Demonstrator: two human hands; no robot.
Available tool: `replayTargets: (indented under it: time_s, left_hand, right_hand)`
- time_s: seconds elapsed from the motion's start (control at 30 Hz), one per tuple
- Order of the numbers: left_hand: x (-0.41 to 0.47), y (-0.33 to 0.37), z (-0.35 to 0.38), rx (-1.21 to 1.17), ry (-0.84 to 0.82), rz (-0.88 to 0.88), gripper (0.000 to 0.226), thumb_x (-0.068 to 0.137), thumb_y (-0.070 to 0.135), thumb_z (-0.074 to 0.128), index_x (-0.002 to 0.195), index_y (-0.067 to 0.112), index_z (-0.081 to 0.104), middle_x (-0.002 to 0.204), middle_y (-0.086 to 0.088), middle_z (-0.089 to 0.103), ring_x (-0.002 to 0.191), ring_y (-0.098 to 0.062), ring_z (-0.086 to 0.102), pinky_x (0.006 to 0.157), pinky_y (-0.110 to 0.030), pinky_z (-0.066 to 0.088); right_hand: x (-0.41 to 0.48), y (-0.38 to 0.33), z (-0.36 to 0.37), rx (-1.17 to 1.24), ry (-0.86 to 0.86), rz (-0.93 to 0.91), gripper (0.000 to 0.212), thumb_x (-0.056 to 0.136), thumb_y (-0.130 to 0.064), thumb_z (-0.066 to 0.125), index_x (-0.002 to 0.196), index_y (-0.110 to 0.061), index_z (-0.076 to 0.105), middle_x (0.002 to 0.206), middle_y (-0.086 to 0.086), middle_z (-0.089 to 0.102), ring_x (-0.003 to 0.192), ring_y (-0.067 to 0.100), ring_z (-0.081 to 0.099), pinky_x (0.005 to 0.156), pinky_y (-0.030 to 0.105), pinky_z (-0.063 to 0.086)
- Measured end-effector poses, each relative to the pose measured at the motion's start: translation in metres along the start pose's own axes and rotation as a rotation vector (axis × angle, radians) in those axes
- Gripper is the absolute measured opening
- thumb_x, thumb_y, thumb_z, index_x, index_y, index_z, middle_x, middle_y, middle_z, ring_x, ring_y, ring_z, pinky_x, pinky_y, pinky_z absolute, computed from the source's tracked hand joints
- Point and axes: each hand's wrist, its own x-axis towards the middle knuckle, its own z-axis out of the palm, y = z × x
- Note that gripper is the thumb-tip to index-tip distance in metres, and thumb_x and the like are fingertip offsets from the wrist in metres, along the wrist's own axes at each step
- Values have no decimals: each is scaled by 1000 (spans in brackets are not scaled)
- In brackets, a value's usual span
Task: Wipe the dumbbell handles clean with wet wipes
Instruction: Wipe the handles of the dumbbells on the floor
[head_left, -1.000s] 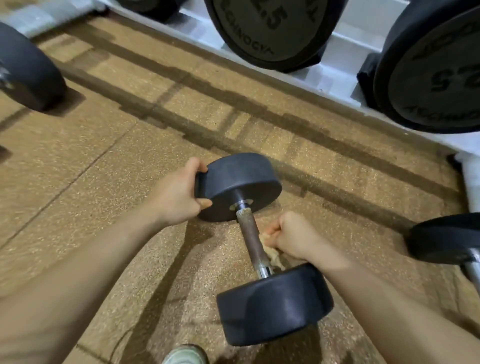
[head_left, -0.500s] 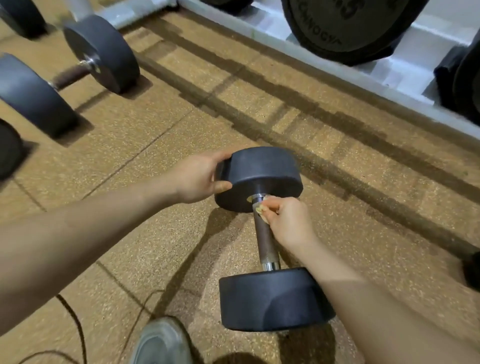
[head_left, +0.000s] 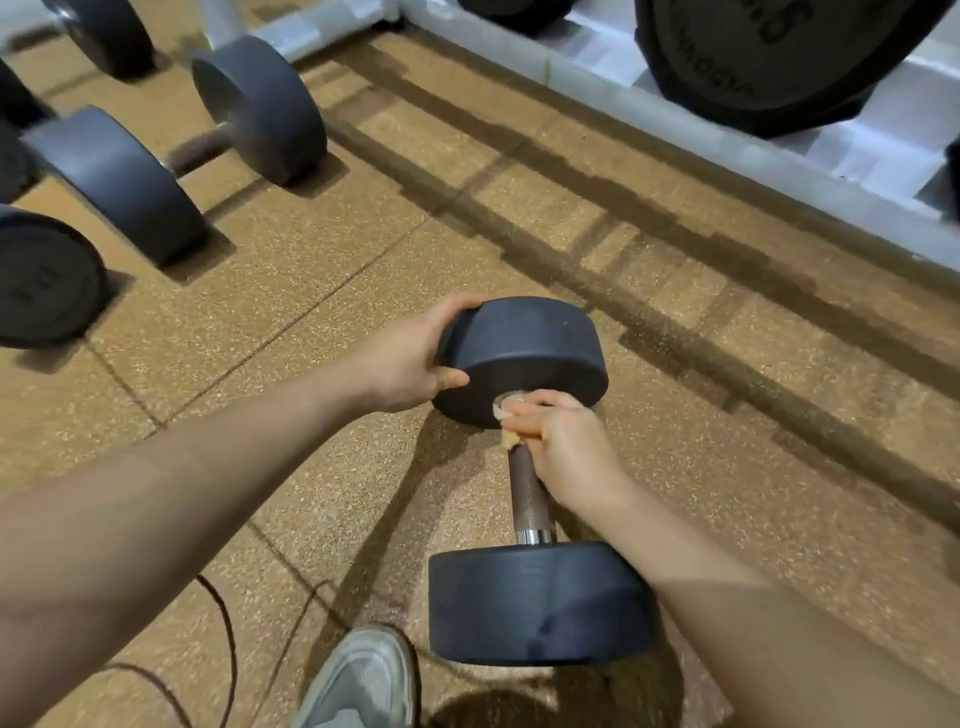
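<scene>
The left hand (head_left: 400, 358) grips the far weight of a dumbbell (head_left: 524, 358) on the floor (head_left: 311, 291). Just beside it, the right hand (head_left: 566, 441) presses a wipe (head_left: 508, 439) around the handle (head_left: 527, 493).

Matt rubbery dumbbell heads (head_left: 524, 338); knurled brown handle (head_left: 527, 488); speckled floor (head_left: 322, 291).

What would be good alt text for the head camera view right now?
A person's right hand presses a wipe around the far end of a dumbbell handle on a gym floor, while the left hand steadies the far weight. More dumbbells lie upper left.
</scene>
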Motion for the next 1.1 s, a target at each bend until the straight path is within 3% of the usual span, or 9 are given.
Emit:
replayTargets:
  time_s: [0.1,0.2,0.33,0.43,0.6,0.67,0.83,0.97,1.1]
  left_hand:
    - [-2,-9,-11,118,23,16,80,79,17,77,145,25,32,141,-4,50,123,-24,50,99,-34,39]
    - [-5,-12,-16,93,18,43,78,81,33,76,146,26,33,145,-1,46,127,-22,45,101,-31,36]
    - [-14,-19,-8,55,81,68,71,86,45,67,147,31,32,145,-1,46,126,-22,48,102,-34,40]
    - [-18,-28,-6,59,112,69,66,89,37,67,144,28,32,142,-4,48,123,-24,49,98,-34,40]
    - [-24,-43,-5,-7,82,8,64,89,27,68,141,26,31,144,-5,45,124,-24,48,101,-34,40]
    - [-26,-50,-6,-100,66,-39,63,88,23,70,138,27,31,145,-4,44,126,-24,48,105,-42,43]
    - [-32,-67,-5,-251,65,-81,62,87,18,71,133,30,33,146,-4,42,131,-24,44,104,-50,44]
    - [-29,-64,-5,-214,83,-63,63,86,25,73,137,30,37,146,-2,45,126,-22,49,101,-46,47]
    - [-17,-46,-8,-26,135,42,66,82,42,73,139,31,42,142,2,50,125,-21,50,98,-34,45]
  right_hand:
    - [-13,-9,-5,-71,-245,-14,31,89,0,58,103,-21,75,122,3,60,117,14,51,101,18,35]
    - [-17,-19,-13,42,-263,-4,23,84,-3,68,89,-23,79,87,-23,61,91,-18,53,89,3,38]
    - [10,-17,-2,125,64,55,27,83,4,67,90,-19,79,97,-11,68,93,-2,59,96,18,44]
    - [3,-16,9,225,-40,148,32,83,4,67,76,-25,78,98,-9,73,98,4,66,100,28,47]
    - [-7,-29,2,276,-367,268,29,79,5,71,66,-21,76,86,-12,74,83,-2,66,87,10,49]
    - [1,-34,7,267,-286,254,22,79,-1,73,73,-21,78,86,-12,72,81,-1,64,78,8,46]
    - [2,-33,37,236,-90,157,14,80,-17,78,88,-29,79,98,-8,74,95,8,67,93,27,49]
    - [17,-33,34,210,115,158,14,84,-18,73,96,-24,78,102,-8,74,98,8,67,97,27,48]
    - [20,-29,20,134,101,243,12,85,-19,73,94,-26,78,103,-7,73,96,11,67,93,28,50]
